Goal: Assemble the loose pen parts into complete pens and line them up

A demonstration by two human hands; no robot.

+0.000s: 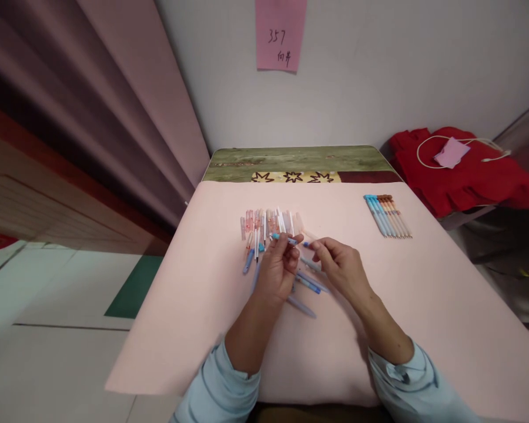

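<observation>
My left hand (275,270) is closed around a light blue pen part (285,238), gripped between thumb and fingers above the table. Just to its right, my right hand (344,264) pinches a small dark blue pen piece (307,244). A short gap separates the two pieces. Under and behind my hands lies a loose heap of pen parts (271,220), with clear, pink and white tubes. A blue pen barrel (302,306) and a blue patterned tube (308,285) lie nearer to me. At the heap's left sits a blue cap (248,261).
A neat row of assembled pens (388,217), blue and brown topped, lies at the table's far right. Pink paper (194,329) covers the table. Behind it shows a green board (300,157). A red cloth (467,182) with a white cable is beyond the right edge.
</observation>
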